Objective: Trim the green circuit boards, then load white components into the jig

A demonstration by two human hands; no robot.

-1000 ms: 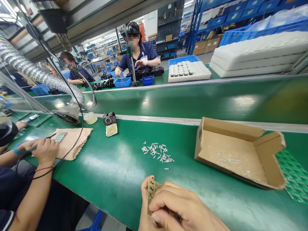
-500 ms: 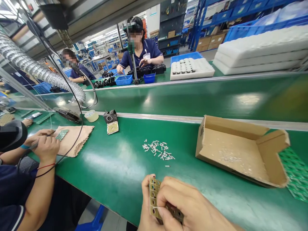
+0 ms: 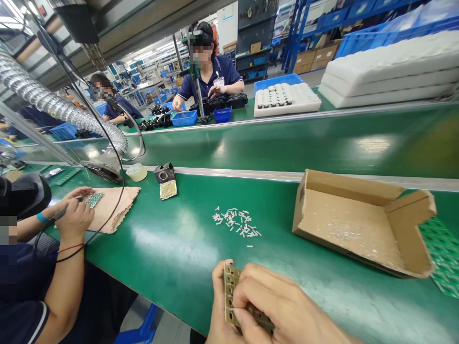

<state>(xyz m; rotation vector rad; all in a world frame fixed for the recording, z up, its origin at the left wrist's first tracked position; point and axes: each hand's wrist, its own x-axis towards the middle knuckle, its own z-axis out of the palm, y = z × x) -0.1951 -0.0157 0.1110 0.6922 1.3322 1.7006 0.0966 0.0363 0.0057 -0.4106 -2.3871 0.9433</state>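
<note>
Right hand (image 3: 278, 303) pinching a thin, pale strip (image 3: 232, 309) at a tan, rectangular board with round holes (image 3: 229, 291).

The right grip is closed on the strip between thumb and forefinger; the left hand (image 3: 218, 317) grips the board over the glossy green table (image 3: 179, 248). Beyond lies a loose scatter of small, pale pieces (image 3: 231, 220), with an open, brown cardboard box (image 3: 319, 205) to its right.

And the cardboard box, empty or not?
Not empty: small pale pieces lie scattered on the floor of the open-topped cardboard box.
</note>
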